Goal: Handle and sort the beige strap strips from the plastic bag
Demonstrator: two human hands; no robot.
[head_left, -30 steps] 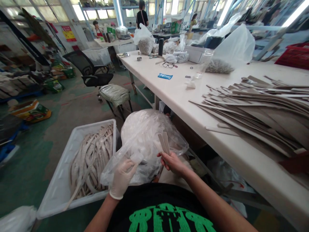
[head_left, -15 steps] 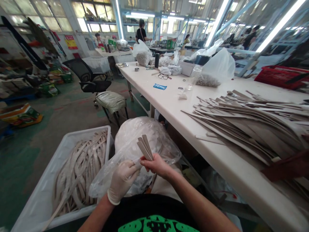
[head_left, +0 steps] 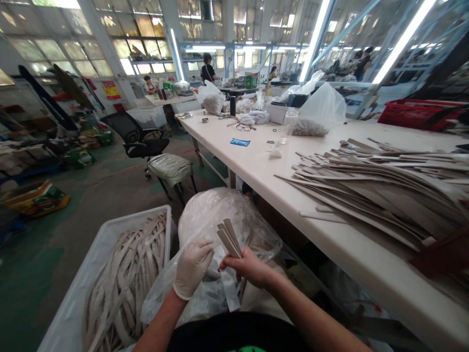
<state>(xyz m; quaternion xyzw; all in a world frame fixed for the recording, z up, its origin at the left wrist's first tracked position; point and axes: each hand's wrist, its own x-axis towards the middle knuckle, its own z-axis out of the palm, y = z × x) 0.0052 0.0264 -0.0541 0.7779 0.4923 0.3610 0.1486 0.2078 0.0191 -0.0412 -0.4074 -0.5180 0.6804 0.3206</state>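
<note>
Close together, right hand [head_left: 249, 266] gripping strips [head_left: 229, 238]

My left hand [head_left: 192, 266] wore a thin, whitish disposable glove of latex-like material, wrinkled at the knuckles and rolled at the wrist. My right hand [head_left: 246, 266] was ungloved. Both forearms were uncovered. I wore a black shirt, with a trace of green print showing at the bottom edge.

Right hand [head_left: 246, 266] grips strips [head_left: 229, 238]; gloved left hand [head_left: 192, 266] touches plastic bag [head_left: 220, 215].
</note>
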